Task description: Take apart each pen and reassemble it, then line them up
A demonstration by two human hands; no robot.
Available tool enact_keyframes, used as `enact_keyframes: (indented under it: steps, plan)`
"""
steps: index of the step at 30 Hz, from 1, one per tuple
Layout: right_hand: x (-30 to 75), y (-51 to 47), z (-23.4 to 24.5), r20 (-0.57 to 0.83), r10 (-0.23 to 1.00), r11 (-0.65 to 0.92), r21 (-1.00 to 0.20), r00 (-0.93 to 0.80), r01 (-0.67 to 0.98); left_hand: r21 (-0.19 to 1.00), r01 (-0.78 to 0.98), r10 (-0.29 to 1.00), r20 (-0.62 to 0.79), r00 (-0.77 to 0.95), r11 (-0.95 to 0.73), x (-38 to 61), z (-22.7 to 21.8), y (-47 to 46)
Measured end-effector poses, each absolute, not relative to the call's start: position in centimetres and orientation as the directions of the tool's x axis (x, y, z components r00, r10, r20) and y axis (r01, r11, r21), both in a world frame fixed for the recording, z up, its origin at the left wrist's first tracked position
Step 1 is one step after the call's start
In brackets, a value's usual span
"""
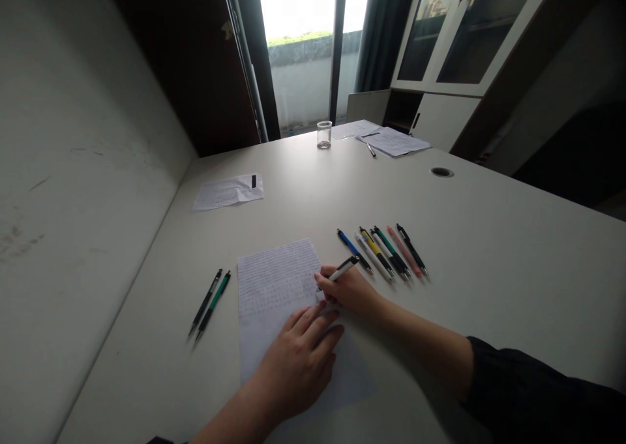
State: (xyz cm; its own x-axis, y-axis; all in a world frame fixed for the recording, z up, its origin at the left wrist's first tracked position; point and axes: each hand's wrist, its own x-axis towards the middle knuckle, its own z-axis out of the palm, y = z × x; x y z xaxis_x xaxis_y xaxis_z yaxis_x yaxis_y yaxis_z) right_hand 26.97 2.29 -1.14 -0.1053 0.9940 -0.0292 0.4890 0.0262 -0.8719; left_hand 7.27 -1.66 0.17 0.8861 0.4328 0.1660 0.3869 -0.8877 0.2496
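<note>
A sheet of paper [274, 287] covered in small handwriting lies on the white table [489, 255] in front of me. My left hand [298, 359] rests flat on its lower part, fingers stretched out. My right hand [349, 291] is closed round a white pen [342, 270], its tip touching the paper's right edge. Several pens [386, 251] in blue, yellow, green, pink and black lie side by side just right of that hand. Two more pens [210, 302], one black and one green, lie left of the sheet.
A folded sheet [227, 192] with a small black object on it lies further back left. At the far edge stand a glass jar [323, 134] and loose papers [394, 141] with a pen. A cable hole [441, 171] is at right. A wall runs along the left.
</note>
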Motion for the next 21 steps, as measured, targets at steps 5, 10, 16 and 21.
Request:
enact_keyframes:
  steps: [5, 10, 16, 21]
  plan:
    - [26.81, 2.28, -1.18, -0.029, 0.996, 0.015, -0.873, -0.083, 0.487, 0.239, 0.387, 0.43, 0.164, 0.888, -0.89, 7.23, 0.18, -1.7]
    - [26.89, 2.36, -1.07, -0.012, 0.994, 0.042, -0.866, -0.105, 0.499, 0.242, 0.386, 0.43, 0.165, 0.888, -0.89, 7.18, 0.2, -1.75]
    - [27.11, 2.31, -1.12, -0.044, 0.995, 0.002, -0.89, -0.089, 0.457, 0.242, 0.391, 0.433, 0.156, 0.888, -0.888, 7.25, 0.26, -1.68]
    - [26.97, 2.26, -1.0, -0.024, 0.997, 0.01, -0.886, -0.067, 0.463, 0.256, 0.381, 0.428, 0.165, 0.888, -0.888, 7.27, 0.36, -1.72]
